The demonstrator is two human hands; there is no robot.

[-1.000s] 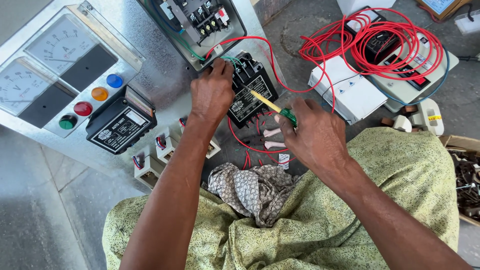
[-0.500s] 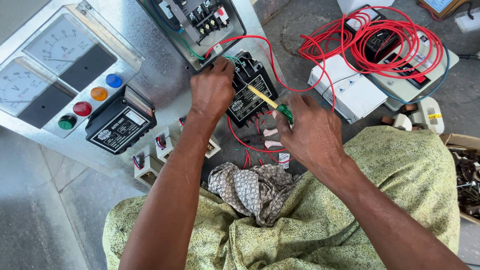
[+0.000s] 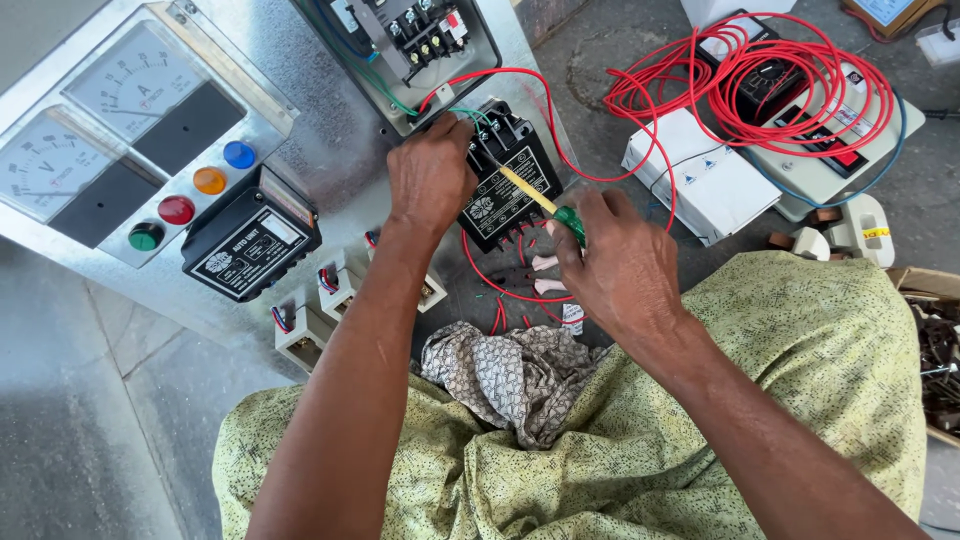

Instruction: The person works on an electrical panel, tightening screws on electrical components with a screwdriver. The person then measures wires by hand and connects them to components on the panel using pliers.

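- A grey metal panel (image 3: 330,150) with meters and coloured lamps lies on a concrete floor.
- The left hand (image 3: 430,180) grips the black contactor (image 3: 505,185), holding it against the panel.
- The right hand (image 3: 615,270) pinches a green-handled screwdriver (image 3: 545,205), tip at the contactor's terminals.
- Red wires (image 3: 500,290) below hang loose, so wiring looks unfinished.

A grey concrete floor (image 3: 600,70) carries the metal panel (image 3: 330,140); right of it lie red wire coils (image 3: 760,90) and white boxes (image 3: 700,185).
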